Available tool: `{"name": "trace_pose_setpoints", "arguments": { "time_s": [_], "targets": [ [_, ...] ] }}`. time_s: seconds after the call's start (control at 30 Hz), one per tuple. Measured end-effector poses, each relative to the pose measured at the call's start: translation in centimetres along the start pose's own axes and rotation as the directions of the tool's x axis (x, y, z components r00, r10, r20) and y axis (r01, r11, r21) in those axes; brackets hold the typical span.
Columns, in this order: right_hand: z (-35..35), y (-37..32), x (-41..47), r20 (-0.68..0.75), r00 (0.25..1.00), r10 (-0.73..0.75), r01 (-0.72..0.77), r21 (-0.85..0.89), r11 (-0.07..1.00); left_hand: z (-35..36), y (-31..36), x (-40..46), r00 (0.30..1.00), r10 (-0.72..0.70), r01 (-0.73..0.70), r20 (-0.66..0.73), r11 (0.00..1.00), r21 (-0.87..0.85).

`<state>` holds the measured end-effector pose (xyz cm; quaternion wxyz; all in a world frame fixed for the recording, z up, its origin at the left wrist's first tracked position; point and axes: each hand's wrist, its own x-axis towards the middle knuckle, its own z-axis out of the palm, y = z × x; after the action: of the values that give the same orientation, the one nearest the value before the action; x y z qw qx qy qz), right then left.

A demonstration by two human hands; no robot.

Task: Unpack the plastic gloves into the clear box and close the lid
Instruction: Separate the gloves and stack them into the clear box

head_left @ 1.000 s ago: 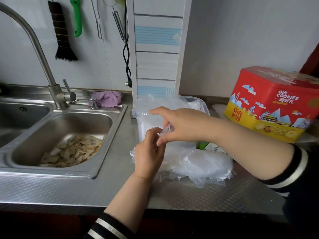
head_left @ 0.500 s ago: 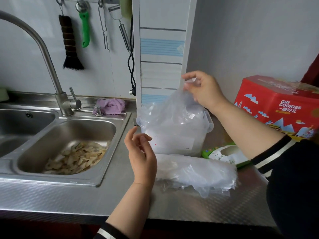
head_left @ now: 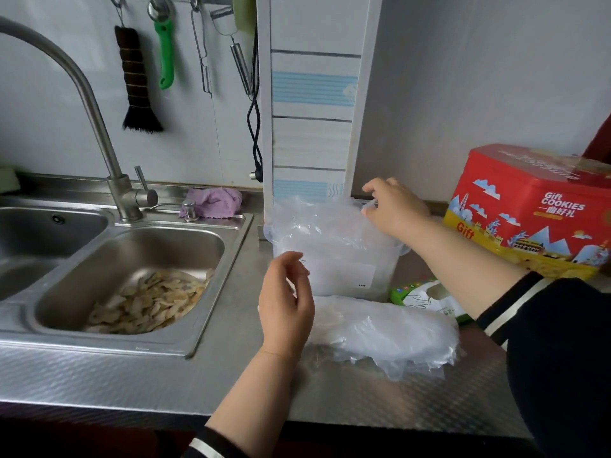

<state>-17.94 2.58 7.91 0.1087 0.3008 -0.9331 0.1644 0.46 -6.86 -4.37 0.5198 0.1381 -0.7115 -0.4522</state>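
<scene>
1. Gloves (head_left: 380, 328) lay heaped on the near desk (head_left: 132, 385), not yet boxed.
2. Left hand (head_left: 286, 302) hovered relaxed, empty.
3. Clear box (head_left: 334, 256) held some gloves; right hand (head_left: 393, 206) pinched film at its far rim. Lid unseen.

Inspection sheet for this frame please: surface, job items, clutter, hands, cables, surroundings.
Surface: steel counter with a double sink; peelings lie in the near basin.
Job's things: clear box stands open, thin plastic heaped in its top; pile of plastic gloves in front of it; green-and-white glove packet beside it. No lid made out.
Clutter: red cookie tin, purple cloth.
Hands: right hand pinches plastic at the box's far rim; left hand loosely curled, holds nothing.
Cables: black cord hangs on the wall.
Surroundings: faucet, hanging brush, green-handled tool.
</scene>
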Motion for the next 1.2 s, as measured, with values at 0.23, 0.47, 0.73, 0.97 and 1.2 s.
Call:
{"name": "trace_pose_setpoints", "arguments": {
  "time_s": [0.23, 0.47, 0.73, 0.97, 1.2],
  "targets": [
    [0.0, 1.4, -0.4, -0.056, 0.998, -0.011, -0.001, -0.207, 0.978, 1.0, -0.1, -0.8, 0.830, 0.285, -0.421, 0.480, 0.884, 0.203],
    [0.4, 3.3, -0.5, -0.025, 0.996, 0.090, -0.088, 0.083, 0.993, 2.1, -1.6, -1.2, 0.702, 0.245, -0.527, 0.668, 0.811, 0.256],
    [0.9, 3.4, -1.0, -0.229, 0.952, 0.203, -0.078, 0.460, 0.884, 2.4, -0.9, -1.5, 0.748, 0.371, -0.554, 0.551, 0.806, 0.210],
    [1.1, 1.2, -1.1, -0.237, 0.968, -0.076, 0.100, 0.093, 0.991, 1.9, 0.3, -1.9, 0.780, 0.452, -0.583, 0.433, 0.776, 0.240],
    [0.9, 0.1, -0.4, -0.133, 0.991, -0.006, -0.002, -0.064, 0.998, 2.7, 3.2, 2.7, 0.840, 0.274, -0.528, 0.469, 0.616, 0.585]
  ]
}}
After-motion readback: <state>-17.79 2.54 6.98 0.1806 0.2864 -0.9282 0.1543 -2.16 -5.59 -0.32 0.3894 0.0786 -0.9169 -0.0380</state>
